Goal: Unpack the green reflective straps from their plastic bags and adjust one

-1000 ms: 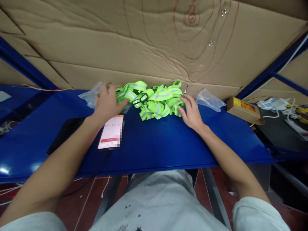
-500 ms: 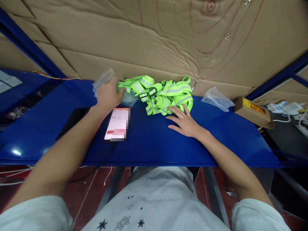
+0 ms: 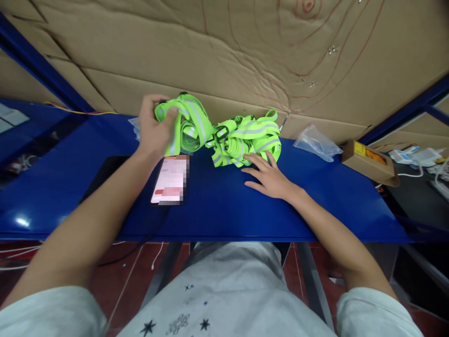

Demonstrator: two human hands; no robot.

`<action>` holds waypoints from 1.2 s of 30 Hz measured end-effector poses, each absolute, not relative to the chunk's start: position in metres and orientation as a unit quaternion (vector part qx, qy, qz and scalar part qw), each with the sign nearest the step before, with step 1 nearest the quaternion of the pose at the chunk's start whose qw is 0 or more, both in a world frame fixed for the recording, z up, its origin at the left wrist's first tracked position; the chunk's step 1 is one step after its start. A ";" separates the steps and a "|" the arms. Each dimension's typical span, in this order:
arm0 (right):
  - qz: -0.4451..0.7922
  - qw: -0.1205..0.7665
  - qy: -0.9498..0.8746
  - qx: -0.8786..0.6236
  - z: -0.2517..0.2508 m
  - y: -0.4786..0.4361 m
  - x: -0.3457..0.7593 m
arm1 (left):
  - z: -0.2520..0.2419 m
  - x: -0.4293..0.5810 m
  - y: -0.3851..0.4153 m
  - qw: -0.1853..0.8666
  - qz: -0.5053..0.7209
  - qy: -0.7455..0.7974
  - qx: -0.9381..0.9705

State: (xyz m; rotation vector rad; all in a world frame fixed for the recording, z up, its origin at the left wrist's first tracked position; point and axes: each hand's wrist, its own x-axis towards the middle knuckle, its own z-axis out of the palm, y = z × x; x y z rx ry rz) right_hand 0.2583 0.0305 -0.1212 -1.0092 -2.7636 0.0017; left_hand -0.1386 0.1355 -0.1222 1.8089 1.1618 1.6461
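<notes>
**Presently, green straps [image 3: 250, 133] at twelve o'clock, one end pinched**

With the person at six on the desk [image 3: 217, 210], a lit phone [image 3: 168, 175] lies at nine. At three, the right hand [image 3: 268, 178] is spread, fingertips over the near edge of the heaped straps; whether they press cannot be told. At ten, the left hand [image 3: 156, 124] pinches a looped coil of the straps between thumb and fingers. Farther out, a small box [image 3: 366, 161] sits toward three, a clear plastic bag [image 3: 317, 142] at two. Brown cardboard [image 3: 168, 51] rises behind, at twelve.
</notes>
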 end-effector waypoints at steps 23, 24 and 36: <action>0.080 0.418 -0.868 -0.257 -0.107 0.003 0.237 | -0.080 -0.029 0.016 0.390 0.309 0.167 0.851; 0.066 0.437 -0.859 -0.257 -0.102 0.004 0.240 | -0.080 -0.028 0.014 0.384 0.317 0.171 0.850; -0.109 0.516 -0.734 -0.428 -0.085 0.057 0.321 | -0.096 -0.047 0.053 0.412 0.494 0.245 0.725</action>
